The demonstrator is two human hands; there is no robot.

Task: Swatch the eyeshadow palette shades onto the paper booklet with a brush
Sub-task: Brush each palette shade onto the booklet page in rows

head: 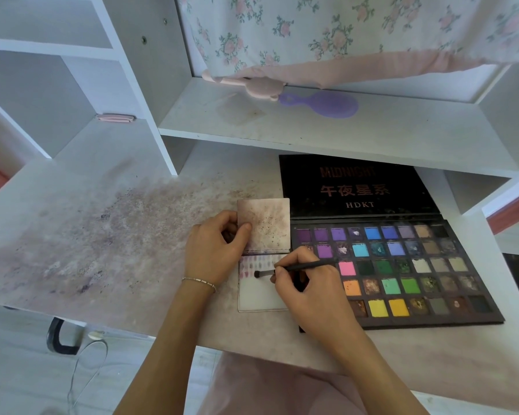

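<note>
The right hand (309,290) pinched the brush (294,268), its tip laid on the lower page of the paper booklet (262,298), beside the eyeshadow palette (402,274) on the desk (102,235). The left hand (215,253) pinched the raised cover. Swatching was under way; the next move probably called for reloading from an unswatched pan.

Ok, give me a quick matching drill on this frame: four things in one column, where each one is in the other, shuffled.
1. brush
2. booklet
3. comb
4. palette

a. on the shelf above the desk
b. lying open, right of the booklet
c. pinched in the right hand
d. cover held up by the left hand

Pairs: 1-c, 2-d, 3-a, 4-b
</note>
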